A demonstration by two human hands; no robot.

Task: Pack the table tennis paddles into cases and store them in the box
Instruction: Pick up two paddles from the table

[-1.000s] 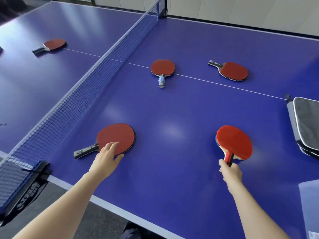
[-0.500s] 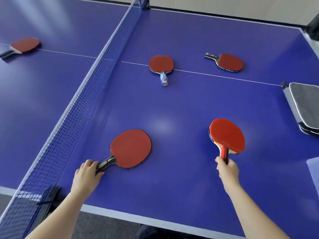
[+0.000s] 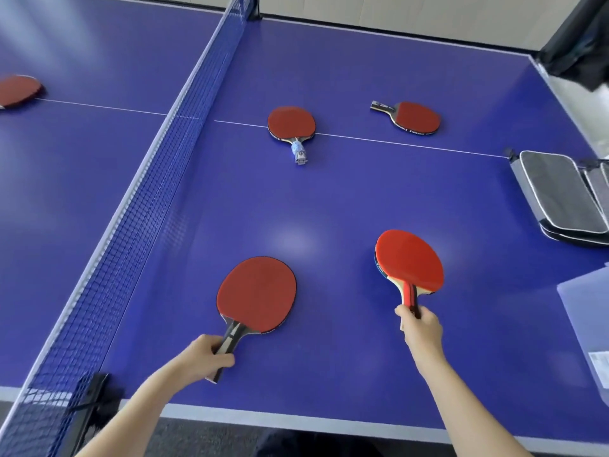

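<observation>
My left hand (image 3: 206, 357) grips the dark handle of a dull-red paddle (image 3: 257, 293) whose blade rests near the table's front edge. My right hand (image 3: 420, 328) holds the red handle of a bright-red paddle (image 3: 410, 260), blade tilted up off the table. Two more red paddles lie farther back: one with a blue-taped handle (image 3: 291, 125) on the white centre line, one (image 3: 417, 117) to its right. A further paddle (image 3: 18, 90) lies across the net at the far left. Grey paddle cases (image 3: 557, 192) are stacked at the right edge.
The blue net (image 3: 158, 179) runs diagonally from the near-left clamp to the far post. A translucent plastic box (image 3: 590, 318) sits at the right near corner, cut off by the frame. A dark cloth (image 3: 580, 44) hangs at the far right corner.
My left hand slid from the blade of the dull-red paddle to its handle and closed on it, turning the paddle handle-toward-me. My right hand kept its paddle.
</observation>
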